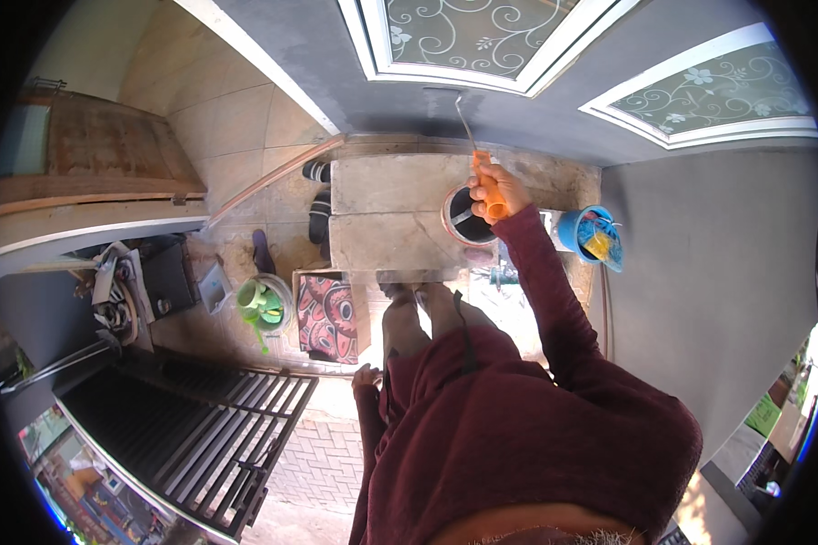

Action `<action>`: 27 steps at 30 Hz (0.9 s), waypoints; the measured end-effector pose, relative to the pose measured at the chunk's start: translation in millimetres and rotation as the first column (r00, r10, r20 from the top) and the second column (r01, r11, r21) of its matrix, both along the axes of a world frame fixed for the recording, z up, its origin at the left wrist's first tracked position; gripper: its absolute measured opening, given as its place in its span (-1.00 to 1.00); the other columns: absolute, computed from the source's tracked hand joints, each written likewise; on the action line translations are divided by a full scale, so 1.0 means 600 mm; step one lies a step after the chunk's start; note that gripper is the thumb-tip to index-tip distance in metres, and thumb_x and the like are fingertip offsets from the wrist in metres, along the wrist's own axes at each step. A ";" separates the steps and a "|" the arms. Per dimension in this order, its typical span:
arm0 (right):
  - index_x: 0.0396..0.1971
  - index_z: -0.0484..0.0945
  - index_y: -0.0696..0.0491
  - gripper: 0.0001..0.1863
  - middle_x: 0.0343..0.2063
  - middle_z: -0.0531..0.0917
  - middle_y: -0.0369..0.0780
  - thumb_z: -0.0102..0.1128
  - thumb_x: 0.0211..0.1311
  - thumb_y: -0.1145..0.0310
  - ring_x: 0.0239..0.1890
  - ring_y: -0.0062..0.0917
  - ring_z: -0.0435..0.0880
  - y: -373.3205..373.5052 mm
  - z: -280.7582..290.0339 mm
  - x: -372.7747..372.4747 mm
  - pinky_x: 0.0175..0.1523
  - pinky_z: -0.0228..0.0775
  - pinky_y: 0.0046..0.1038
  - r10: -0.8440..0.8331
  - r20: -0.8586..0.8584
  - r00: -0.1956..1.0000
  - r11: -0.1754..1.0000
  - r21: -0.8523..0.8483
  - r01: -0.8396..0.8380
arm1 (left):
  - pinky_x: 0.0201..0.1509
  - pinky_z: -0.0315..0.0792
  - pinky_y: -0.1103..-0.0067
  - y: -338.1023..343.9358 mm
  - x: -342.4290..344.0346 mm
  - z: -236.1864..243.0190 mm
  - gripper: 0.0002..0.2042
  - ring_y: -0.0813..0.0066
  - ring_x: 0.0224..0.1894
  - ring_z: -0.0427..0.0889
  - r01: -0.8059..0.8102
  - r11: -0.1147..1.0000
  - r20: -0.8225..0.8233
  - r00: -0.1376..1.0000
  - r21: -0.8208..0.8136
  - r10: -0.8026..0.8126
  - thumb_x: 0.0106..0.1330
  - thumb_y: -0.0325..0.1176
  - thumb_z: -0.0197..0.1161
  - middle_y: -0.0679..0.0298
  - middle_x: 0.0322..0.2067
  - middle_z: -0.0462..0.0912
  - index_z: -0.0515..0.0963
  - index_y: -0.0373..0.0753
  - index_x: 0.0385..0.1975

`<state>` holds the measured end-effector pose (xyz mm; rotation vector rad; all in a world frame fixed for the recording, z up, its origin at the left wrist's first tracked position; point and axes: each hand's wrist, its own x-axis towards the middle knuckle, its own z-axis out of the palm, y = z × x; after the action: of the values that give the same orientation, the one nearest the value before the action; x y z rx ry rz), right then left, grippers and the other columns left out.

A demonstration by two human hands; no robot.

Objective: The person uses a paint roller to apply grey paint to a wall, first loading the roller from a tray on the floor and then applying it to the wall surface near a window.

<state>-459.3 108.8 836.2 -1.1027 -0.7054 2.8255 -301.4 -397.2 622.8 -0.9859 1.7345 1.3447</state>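
My right hand (502, 189) is closed around the orange handle of a paint roller (484, 173). Its thin metal frame reaches up to the grey wall (354, 100), where the roller head meets the surface just below a white-framed window (454, 41). Under my right hand, a round bucket of dark grey paint (463, 227) stands on a stone step (391, 218); the hand hides part of its rim. My left hand (365, 375) hangs low beside my thigh, fingers loosely apart, with nothing visible in it.
To the right is a blue bucket (573, 232) with bags in it. Dark sandals (319, 216) lie left of the step. A patterned red mat (327, 313) and a pail with green items (268, 304) are lower left, near a dark slatted metal gate (209, 436).
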 end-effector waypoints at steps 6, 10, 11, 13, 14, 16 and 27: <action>-0.31 0.32 -0.02 -0.85 -0.53 0.44 -0.28 -0.01 0.15 0.30 -0.66 -0.67 0.41 -0.009 -0.016 0.000 -0.67 0.22 -0.57 -0.012 -0.018 1.000 1.000 -0.023 0.011 | -0.48 0.40 0.58 -0.017 -0.017 -0.020 -0.62 0.40 -0.47 0.56 0.017 0.999 0.024 1.000 0.047 -0.018 0.17 -0.23 0.02 0.11 -0.40 0.55 0.32 -0.34 -0.08; -0.32 0.35 -0.02 -0.82 -0.59 0.46 -0.26 0.05 0.09 0.29 -0.69 -0.63 0.41 -0.011 -0.093 -0.032 -0.70 0.17 -0.51 -0.039 0.040 0.998 0.999 0.021 0.038 | -0.52 0.38 0.61 -0.029 -0.020 -0.012 -0.65 0.42 -0.49 0.55 -0.003 1.000 0.011 1.000 0.030 0.003 0.19 -0.25 -0.01 0.12 -0.42 0.55 0.32 -0.32 -0.09; -0.32 0.35 -0.02 -0.82 -0.60 0.46 -0.26 0.05 0.08 0.29 -0.69 -0.63 0.41 -0.004 -0.114 -0.037 -0.70 0.17 -0.51 -0.051 0.058 0.997 0.998 0.047 0.048 | -0.52 0.38 0.61 -0.026 -0.026 -0.012 -0.66 0.43 -0.49 0.55 -0.003 0.999 0.014 1.000 0.038 0.003 0.20 -0.25 -0.02 0.12 -0.42 0.55 0.32 -0.31 -0.09; -0.32 0.36 -0.03 -0.82 -0.62 0.46 -0.26 0.06 0.08 0.28 -0.70 -0.61 0.41 0.009 -0.158 -0.051 -0.70 0.16 -0.49 -0.064 0.127 0.990 0.996 0.065 0.056 | -0.49 0.40 0.58 -0.026 -0.038 -0.004 -0.67 0.43 -0.48 0.55 -0.001 0.999 0.102 0.995 0.036 -0.003 0.21 -0.25 -0.03 0.12 -0.41 0.56 0.32 -0.30 -0.09; -0.32 0.37 -0.03 -0.82 -0.63 0.46 -0.26 0.06 0.07 0.28 -0.70 -0.61 0.41 0.013 -0.175 -0.062 -0.70 0.16 -0.48 -0.064 0.159 0.985 0.996 0.069 0.053 | -0.47 0.40 0.57 -0.030 -0.041 -0.002 -0.67 0.43 -0.47 0.55 -0.006 1.000 0.142 0.990 0.029 0.002 0.22 -0.25 -0.03 0.12 -0.41 0.56 0.32 -0.30 -0.09; -0.32 0.37 -0.04 -0.82 -0.65 0.47 -0.26 0.06 0.07 0.29 -0.70 -0.60 0.41 0.018 -0.209 -0.078 -0.70 0.15 -0.47 -0.054 0.156 0.986 0.996 0.073 0.043 | -0.43 0.41 0.55 -0.042 -0.026 0.006 -0.68 0.42 -0.46 0.56 0.000 1.000 0.090 0.996 -0.013 0.001 0.23 -0.25 -0.04 0.12 -0.39 0.56 0.33 -0.30 -0.10; -0.27 0.38 -0.22 -0.80 -0.63 0.43 -0.36 0.08 0.06 0.27 -0.69 -0.66 0.39 0.048 -0.366 -0.140 -0.65 0.12 -0.55 -0.030 0.186 0.982 0.997 0.080 0.015 | -0.31 0.45 0.47 -0.074 0.001 0.029 -0.67 0.35 -0.39 0.59 0.057 0.997 0.038 0.998 -0.055 -0.055 0.25 -0.27 -0.06 0.10 -0.33 0.56 0.34 -0.32 -0.06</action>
<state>-543.6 137.5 616.8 -1.3663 -0.8025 2.6741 -300.6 -441.7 640.1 -0.9798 1.7678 1.2416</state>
